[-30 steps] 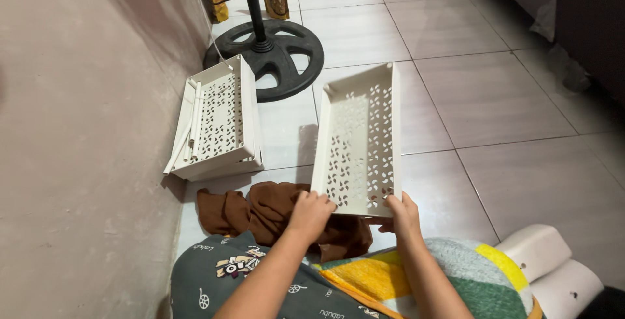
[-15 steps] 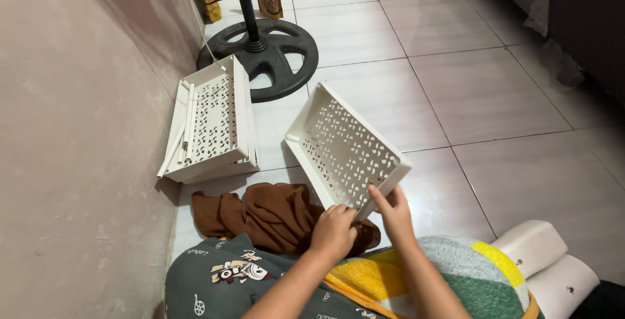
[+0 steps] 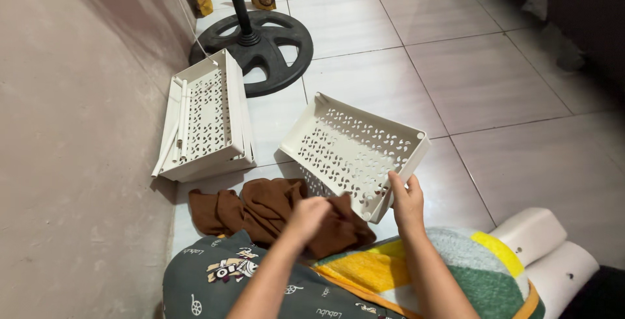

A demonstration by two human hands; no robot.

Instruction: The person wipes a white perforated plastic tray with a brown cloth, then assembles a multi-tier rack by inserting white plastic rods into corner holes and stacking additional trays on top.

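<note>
My right hand [image 3: 407,200] grips the near rim of a cream perforated plastic basket [image 3: 355,153], which lies turned at an angle on the tiled floor. My left hand [image 3: 308,217] is closed on a crumpled brown cloth [image 3: 260,207] lying just in front of the basket's near left corner. A dark printed garment [image 3: 215,280] and a yellow and green striped fabric [image 3: 482,260] cover my lap below both arms.
A second cream perforated basket [image 3: 203,117] leans by the wall [image 3: 71,130] on the left. A black round fan base with its pole [image 3: 260,39] stands behind it. Two white cylindrical pieces [image 3: 553,254] lie at the lower right. Grey floor tiles [image 3: 495,78] spread to the right.
The basket has been swung from lengthwise to a diagonal, tipped position. My left hand let go of its rim and came down onto the brown cloth.
</note>
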